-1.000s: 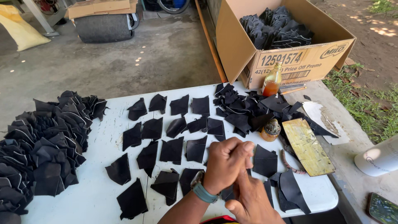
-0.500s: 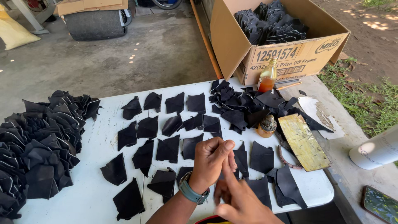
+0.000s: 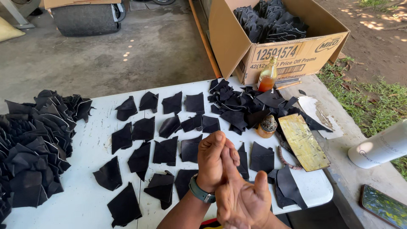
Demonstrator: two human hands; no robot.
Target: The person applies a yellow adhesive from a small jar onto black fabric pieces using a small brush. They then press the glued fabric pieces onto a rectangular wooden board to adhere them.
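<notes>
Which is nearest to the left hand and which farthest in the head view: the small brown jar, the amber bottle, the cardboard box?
From the left hand:
1. Small brown jar, just right and beyond, on the white table.
2. Amber bottle, farther back at the table's far edge.
3. Cardboard box, behind the bottle, holding black pieces.

My hands [image 3: 229, 178] meet at the table's [image 3: 89, 203] six o'clock edge, cut pieces [image 3: 165, 150] spread beyond them. A heap [image 3: 29, 148] lies at nine o'clock; a box [image 3: 275, 38] of pieces stands at one o'clock, a bottle [image 3: 268, 78] before it.
</notes>
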